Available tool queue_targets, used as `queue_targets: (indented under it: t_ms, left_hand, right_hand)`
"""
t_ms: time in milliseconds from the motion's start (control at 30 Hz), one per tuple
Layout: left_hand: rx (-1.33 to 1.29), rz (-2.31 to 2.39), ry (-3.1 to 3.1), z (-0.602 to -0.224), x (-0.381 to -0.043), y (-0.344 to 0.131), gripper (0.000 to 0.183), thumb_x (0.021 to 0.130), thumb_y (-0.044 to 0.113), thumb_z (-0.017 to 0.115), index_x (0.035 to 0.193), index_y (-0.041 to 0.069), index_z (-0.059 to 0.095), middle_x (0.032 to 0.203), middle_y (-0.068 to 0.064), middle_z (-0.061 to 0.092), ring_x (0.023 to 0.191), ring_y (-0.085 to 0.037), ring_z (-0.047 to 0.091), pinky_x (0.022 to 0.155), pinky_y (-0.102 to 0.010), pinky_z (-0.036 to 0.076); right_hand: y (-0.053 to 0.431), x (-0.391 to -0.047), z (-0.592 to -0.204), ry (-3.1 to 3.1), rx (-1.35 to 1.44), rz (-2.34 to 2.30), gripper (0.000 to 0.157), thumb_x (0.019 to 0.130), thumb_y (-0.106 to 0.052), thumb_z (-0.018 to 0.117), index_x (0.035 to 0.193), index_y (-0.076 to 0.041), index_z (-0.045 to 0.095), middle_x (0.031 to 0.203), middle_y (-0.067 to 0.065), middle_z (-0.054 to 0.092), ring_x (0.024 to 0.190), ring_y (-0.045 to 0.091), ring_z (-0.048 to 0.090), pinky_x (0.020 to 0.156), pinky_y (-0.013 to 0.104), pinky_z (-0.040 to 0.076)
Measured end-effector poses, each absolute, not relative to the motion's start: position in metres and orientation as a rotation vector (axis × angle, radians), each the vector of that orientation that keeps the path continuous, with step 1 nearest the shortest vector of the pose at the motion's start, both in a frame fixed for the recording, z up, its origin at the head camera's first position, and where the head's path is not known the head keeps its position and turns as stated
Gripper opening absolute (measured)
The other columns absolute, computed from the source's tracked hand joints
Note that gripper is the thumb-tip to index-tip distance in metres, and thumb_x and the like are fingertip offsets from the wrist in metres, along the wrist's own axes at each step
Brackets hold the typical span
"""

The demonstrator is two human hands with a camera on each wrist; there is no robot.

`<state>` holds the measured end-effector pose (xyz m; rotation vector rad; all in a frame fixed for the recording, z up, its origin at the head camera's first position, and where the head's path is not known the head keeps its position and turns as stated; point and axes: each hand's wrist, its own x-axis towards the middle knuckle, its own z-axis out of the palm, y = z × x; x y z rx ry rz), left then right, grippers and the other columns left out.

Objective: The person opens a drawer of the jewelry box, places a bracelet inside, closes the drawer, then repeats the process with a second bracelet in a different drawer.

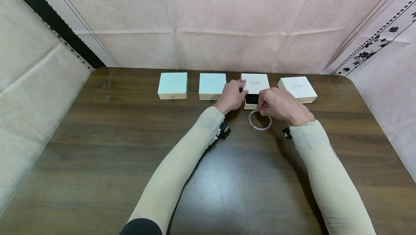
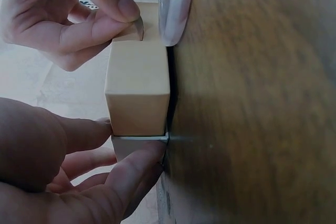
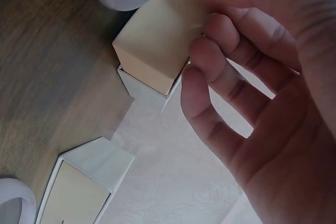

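Note:
A white box (image 1: 255,82) with a sliding drawer stands third from the left in the head view. Its drawer (image 2: 137,72) is partly pulled out, with a dark interior in the head view. My left hand (image 1: 231,95) grips the box's outer sleeve (image 2: 137,146) from the side. With thumb and finger, my right hand (image 1: 282,105) pinches the small pull tab (image 2: 139,27) on the drawer front. A pale lilac bangle (image 1: 259,129) lies on the table before the box, close to the right fingers. In the right wrist view the same bangle (image 3: 126,2) appears beside the drawer.
Two pale blue boxes (image 1: 173,85) stand to the left, and another white box (image 1: 299,88) to the right, angled. A second bangle (image 3: 29,198) lies by a neighbouring box in the right wrist view. A pale curtain (image 1: 208,18) hangs behind the wooden table (image 1: 130,148).

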<state>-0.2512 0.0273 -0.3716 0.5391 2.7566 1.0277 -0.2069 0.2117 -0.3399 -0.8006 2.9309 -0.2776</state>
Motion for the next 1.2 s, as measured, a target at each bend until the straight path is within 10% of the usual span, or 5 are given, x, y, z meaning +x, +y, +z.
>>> queue_targets:
  t_ms: [933,1200]
  left_hand:
    - [0.564,1.052,2.751,-0.3708,-0.2509,0.0255,0.036,0.108,0.022,0.053,0.141,0.011,0.062,0.16,-0.01,0.043,0.128,-0.032,0.057,0.085,-0.027,0.042]
    - [0.554,1.047,2.765,-0.3707,-0.2496,0.0263,0.04,0.108,0.021,0.054,0.146,0.011,0.057,0.159,-0.01,0.045,0.147,-0.027,0.043,0.098,-0.028,0.046]
  right_hand:
    - [0.2106,-0.2021,-0.3351,2.874,-0.778,-0.319,0.014,0.079,0.0,0.074,0.079,-0.015,0.073,0.079,-0.005,0.07,0.074,0.01,0.062,0.069,0.032,0.052]
    - [0.2112,-0.2024,-0.3348,2.861,-0.782,-0.317,0.014,0.079,-0.002,0.075,0.078,-0.016,0.074,0.079,-0.005,0.071,0.073,0.011,0.062,0.069,0.032,0.051]
